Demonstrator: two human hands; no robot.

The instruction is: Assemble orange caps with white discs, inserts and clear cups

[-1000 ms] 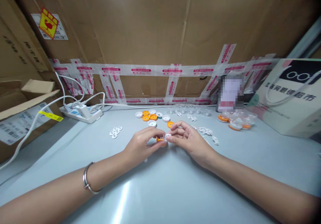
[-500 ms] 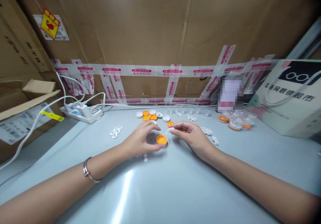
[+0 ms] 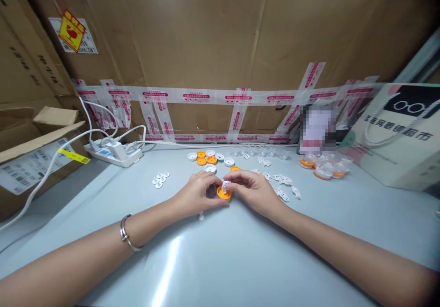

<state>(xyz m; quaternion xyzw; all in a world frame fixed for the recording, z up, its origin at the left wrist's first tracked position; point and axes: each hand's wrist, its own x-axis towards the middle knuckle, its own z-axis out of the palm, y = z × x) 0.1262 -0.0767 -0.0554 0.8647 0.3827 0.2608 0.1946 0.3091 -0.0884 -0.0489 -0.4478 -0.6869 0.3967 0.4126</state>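
Observation:
My left hand [image 3: 201, 192] is closed around an orange round cap [image 3: 224, 196], thumb at its near side and fingers at its far side. My right hand [image 3: 252, 188] pinches a small white perforated plastic piece [image 3: 225, 186], tilted over the cap's open top. Whether the piece touches the cap's inside I cannot tell. Beyond the hands lie several white caps [image 3: 228, 161] and orange caps [image 3: 211, 160], one with a green edge [image 3: 219, 157]. More white perforated pieces [image 3: 282, 180] are spread by my right hand. Small white discs with stems [image 3: 159, 180] sit to the left.
Clear plastic domes [image 3: 263, 153] line the back of the table, and orange-based domed ones [image 3: 323, 172] cluster at right. A paper bag [image 3: 398, 137] stands far right. A power strip [image 3: 115, 153] with cables and an open carton [image 3: 37, 160] are at left.
My right hand has moved left, bringing the white perforated piece from beside the orange cap to over it. The left hand stays around the cap. The view has shifted slightly.

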